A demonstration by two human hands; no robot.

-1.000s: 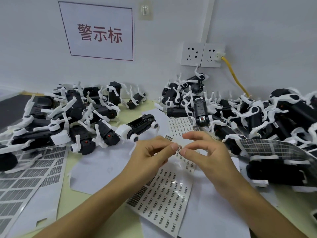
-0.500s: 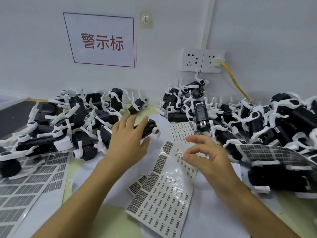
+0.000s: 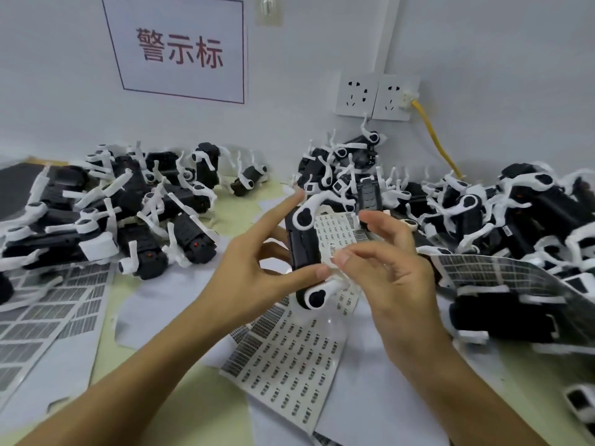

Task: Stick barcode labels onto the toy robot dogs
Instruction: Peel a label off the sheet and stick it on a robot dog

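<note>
The left hand [image 3: 257, 268] now grips one toy robot dog [image 3: 304, 249], thumb across the near side of its black body and fingers wrapped behind, the forefinger stretched up past its upper white leg; half a second ago this hand was only reaching flat towards the dog on the table, so the dog has been lifted and brought to the middle, held above the label sheet [image 3: 289, 358]. The right hand [image 3: 389, 268] sits just beside the dog's flank, thumb and forefinger pinched together at the body's edge; they appear to hold a barcode label [image 3: 335, 252], a small pale scrap, though it is too small and blurred to be certain; the other fingers are loosely spread above. A second ago both hands met over the sheet; since then the right one has kept its pinch and moved to the dog; my judgement is that the peel is done and the step in hand is pressing the label onto the body.

Around the hands, the sheet lies flat on white backing paper with most of its rows still filled; a heap of dogs [image 3: 128, 214] lies to the left, another heap [image 3: 483, 220] to the right and behind; spent backing sheets [image 3: 42, 320] lie at the left edge; a sign [image 3: 180, 49] and wall sockets [image 3: 376, 94] are on the wall.
</note>
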